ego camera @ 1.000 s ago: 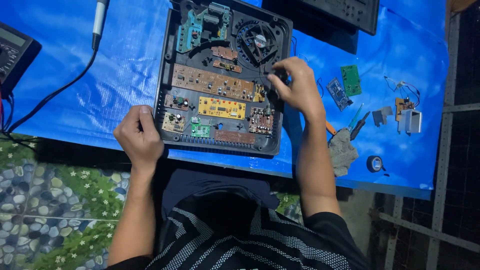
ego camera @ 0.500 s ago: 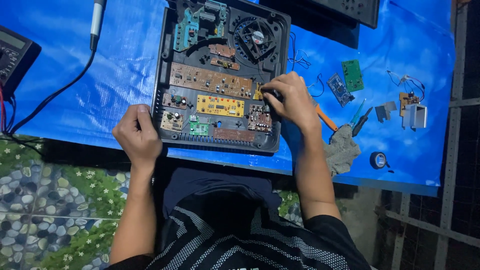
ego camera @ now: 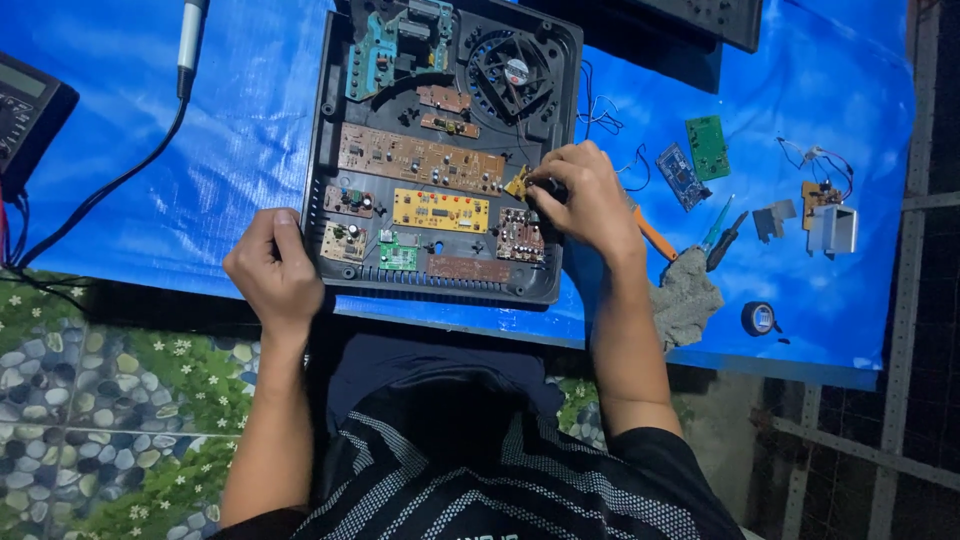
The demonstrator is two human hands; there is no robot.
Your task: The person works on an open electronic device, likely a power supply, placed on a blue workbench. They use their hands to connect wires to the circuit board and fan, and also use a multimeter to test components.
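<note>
the black open chassis [ego camera: 440, 150] lies flat on the blue-covered bench [ego camera: 820, 90], its cover already off and every board bare to view: a long brown board across the middle, a yellow board [ego camera: 440, 210] below it, a small green board [ego camera: 398, 256] near the front edge, and a fan [ego camera: 512, 72] at the far right corner. most boards sit in place inside the chassis, so the work looks to be mid-way, with reassembly not yet started. loose parts lie to the right of the chassis: a small blue board [ego camera: 682, 176], a green board [ego camera: 708, 147], an orange-handled tool [ego camera: 655, 240], a grey rag [ego camera: 686, 296] and a roll of black tape [ego camera: 758, 318].

the left hand [ego camera: 272, 268] is curled closed over the chassis's front left edge, thumb on top, steadying it. the right hand [ego camera: 585, 198] reaches in over the right side of the chassis, wrist bent, fingers pinched around a small dark part [ego camera: 548, 188] just right of the yellow board; what the part is cannot be made out.
</note>
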